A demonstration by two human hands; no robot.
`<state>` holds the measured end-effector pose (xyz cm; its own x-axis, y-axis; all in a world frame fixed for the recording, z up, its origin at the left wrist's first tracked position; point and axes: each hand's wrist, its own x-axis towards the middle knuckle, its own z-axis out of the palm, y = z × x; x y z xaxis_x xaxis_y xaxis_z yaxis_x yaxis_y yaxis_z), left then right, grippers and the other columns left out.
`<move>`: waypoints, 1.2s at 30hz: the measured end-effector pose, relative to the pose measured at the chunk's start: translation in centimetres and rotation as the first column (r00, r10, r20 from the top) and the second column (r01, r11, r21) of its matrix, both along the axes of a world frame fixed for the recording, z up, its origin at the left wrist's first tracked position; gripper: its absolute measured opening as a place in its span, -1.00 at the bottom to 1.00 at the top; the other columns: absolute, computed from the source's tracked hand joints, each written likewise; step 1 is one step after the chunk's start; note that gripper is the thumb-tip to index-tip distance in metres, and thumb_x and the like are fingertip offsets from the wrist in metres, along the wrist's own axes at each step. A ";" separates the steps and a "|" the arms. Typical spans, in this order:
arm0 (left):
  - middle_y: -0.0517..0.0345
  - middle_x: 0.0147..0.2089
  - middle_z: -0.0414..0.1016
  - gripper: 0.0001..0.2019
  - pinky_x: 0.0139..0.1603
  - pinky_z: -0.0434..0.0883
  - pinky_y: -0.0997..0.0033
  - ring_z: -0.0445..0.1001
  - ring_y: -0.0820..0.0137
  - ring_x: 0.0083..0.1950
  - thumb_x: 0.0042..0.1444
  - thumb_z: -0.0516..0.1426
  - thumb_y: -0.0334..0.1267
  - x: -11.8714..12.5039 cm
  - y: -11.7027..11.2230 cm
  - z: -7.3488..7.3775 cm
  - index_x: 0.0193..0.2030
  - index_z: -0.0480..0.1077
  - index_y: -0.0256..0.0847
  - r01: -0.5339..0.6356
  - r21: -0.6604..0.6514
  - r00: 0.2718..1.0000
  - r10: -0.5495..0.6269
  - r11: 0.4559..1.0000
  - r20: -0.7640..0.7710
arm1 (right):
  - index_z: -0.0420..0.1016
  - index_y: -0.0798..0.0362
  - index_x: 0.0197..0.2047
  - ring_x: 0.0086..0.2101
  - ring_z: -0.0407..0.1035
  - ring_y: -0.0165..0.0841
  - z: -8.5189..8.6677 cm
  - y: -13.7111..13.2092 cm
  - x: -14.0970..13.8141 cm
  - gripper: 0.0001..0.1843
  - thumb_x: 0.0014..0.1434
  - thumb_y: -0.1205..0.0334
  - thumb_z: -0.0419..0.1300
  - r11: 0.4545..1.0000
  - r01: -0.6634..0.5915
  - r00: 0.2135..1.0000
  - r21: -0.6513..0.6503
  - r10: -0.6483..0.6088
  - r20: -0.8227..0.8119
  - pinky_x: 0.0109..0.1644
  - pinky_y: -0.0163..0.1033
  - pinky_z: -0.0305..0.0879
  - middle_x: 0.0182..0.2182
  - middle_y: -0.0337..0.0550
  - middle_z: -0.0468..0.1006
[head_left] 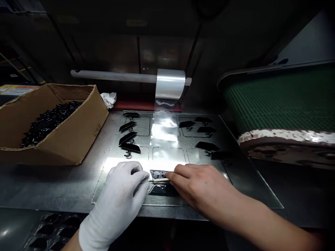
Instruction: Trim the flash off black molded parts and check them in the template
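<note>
My left hand [123,195], in a white glove, rests on a metal plate [243,181] with its fingers curled down beside a small dark part [158,173]. My bare right hand [199,184] lies opposite it and pinches a thin pale stick [160,180] that lies across that part. A second dark part [162,190] sits just below, between the two hands. A strip of clear film [163,134] runs from a roll [170,83] down the plate toward the hands.
Black hooked plastic parts lie in rows on the plate's left [128,138] and right [202,134]. A cardboard box [75,139] full of black parts stands at the left. A green conveyor belt [282,101] rises at the right. A white rag [109,98] lies behind the box.
</note>
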<state>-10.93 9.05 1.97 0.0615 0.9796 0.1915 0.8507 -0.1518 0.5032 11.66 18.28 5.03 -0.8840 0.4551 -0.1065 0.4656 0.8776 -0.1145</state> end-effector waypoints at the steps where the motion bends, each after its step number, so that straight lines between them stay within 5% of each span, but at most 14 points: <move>1: 0.10 -0.25 0.48 -0.86 -0.15 0.40 0.22 0.43 0.23 -0.20 0.30 0.14 -0.28 0.0 0.0 0.1 -0.26 0.52 -0.09 0.001 0.000 1.000 -0.001 1.000 0.001 | 0.52 -0.04 0.02 -0.37 0.40 -0.31 0.0 0.1 0.8 -0.81 0.44 0.30 0.11 1.000 0.008 1.000 0.006 -0.008 -0.002 -0.39 -0.15 0.04 -0.27 -0.23 0.54; 9: 0.09 -0.20 0.52 -0.86 -0.13 0.41 0.19 0.46 0.21 -0.15 0.33 0.12 -0.27 -0.1 0.0 0.1 -0.22 0.52 -0.09 0.038 0.003 0.998 -0.038 0.999 -0.044 | 0.52 -0.13 0.05 -0.40 0.39 -0.35 -0.4 0.4 12.5 -0.77 0.48 0.21 0.05 0.974 0.147 0.989 0.173 -0.147 -0.011 -0.40 -0.20 0.07 -0.31 -0.26 0.50; 12: 0.12 -0.19 0.50 -0.87 -0.13 0.40 0.18 0.45 0.23 -0.14 0.34 0.12 -0.26 0.1 -0.3 0.1 -0.22 0.50 -0.08 0.036 -0.005 0.999 -0.036 0.999 -0.024 | 0.52 -0.14 0.08 -0.38 0.43 -0.33 -1.2 -0.4 14.8 -0.73 0.50 0.16 0.02 0.952 0.231 0.973 0.201 -0.227 -0.044 -0.39 -0.23 0.18 -0.29 -0.24 0.52; 16: 0.11 -0.13 0.48 -0.88 -0.10 0.41 0.19 0.44 0.25 -0.11 0.33 0.13 -0.32 1.4 -1.0 0.8 -0.10 0.49 -0.07 0.118 0.052 0.993 -0.118 0.992 0.003 | 0.44 -0.01 0.26 -0.22 0.49 -0.25 -3.6 -1.7 14.2 -0.61 0.46 0.31 0.00 0.915 0.353 0.929 0.197 -0.318 -0.186 -0.23 -0.18 0.44 -0.09 -0.07 0.56; 20: 0.05 -0.09 0.52 -0.71 -0.07 0.41 0.11 0.43 0.19 -0.10 0.31 0.05 -0.45 3.6 -0.9 1.3 0.05 0.47 -0.08 0.272 -0.010 0.927 -0.265 0.962 -0.265 | 0.36 0.19 0.34 -0.06 0.44 -0.07 -6.2 -2.8 11.9 -0.47 0.35 0.49 -0.02 0.883 0.419 0.880 0.211 -0.338 -0.334 -0.07 -0.01 0.50 0.05 0.14 0.52; 24: -0.02 -0.15 0.53 -0.67 -0.13 0.41 0.04 0.43 0.14 -0.17 0.29 -0.04 -0.53 4.7 -0.3 0.5 0.01 0.46 -0.20 0.258 -0.004 0.891 -0.240 0.966 -0.386 | 0.41 0.25 0.28 0.00 0.38 -0.03 -7.4 -3.2 10.6 -0.52 0.33 0.50 0.03 0.870 0.454 0.836 0.193 -0.342 -0.429 0.06 0.09 0.46 0.06 0.20 0.49; 30: 0.08 -0.35 0.46 -0.75 -0.24 0.38 0.15 0.42 0.21 -0.30 0.21 0.01 -0.52 4.0 -2.2 -1.0 -0.30 0.44 -0.15 0.232 0.127 0.933 -0.183 0.964 -0.311 | 0.46 0.20 0.22 0.02 0.36 -0.09 -7.9 -3.3 11.0 -0.57 0.34 0.49 0.05 0.869 0.474 0.776 0.142 -0.336 -0.533 0.11 0.03 0.44 0.05 0.14 0.49; 36: 0.09 -0.28 0.50 -0.70 -0.16 0.43 0.15 0.46 0.24 -0.23 0.19 -0.02 -0.57 2.4 -4.6 -2.3 -0.19 0.44 -0.13 0.121 0.294 0.987 -0.083 0.948 -0.136 | 0.47 0.21 0.23 0.03 0.34 -0.05 -7.3 -3.8 10.6 -0.59 0.38 0.46 0.02 0.876 0.468 0.753 0.115 -0.327 -0.571 0.11 0.10 0.39 0.05 0.18 0.48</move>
<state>-8.55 4.48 -0.35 0.1987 0.8649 0.4609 0.8739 -0.3692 0.3161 22.30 14.51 -2.32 -0.5016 0.7257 0.4710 0.7085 0.6570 -0.2578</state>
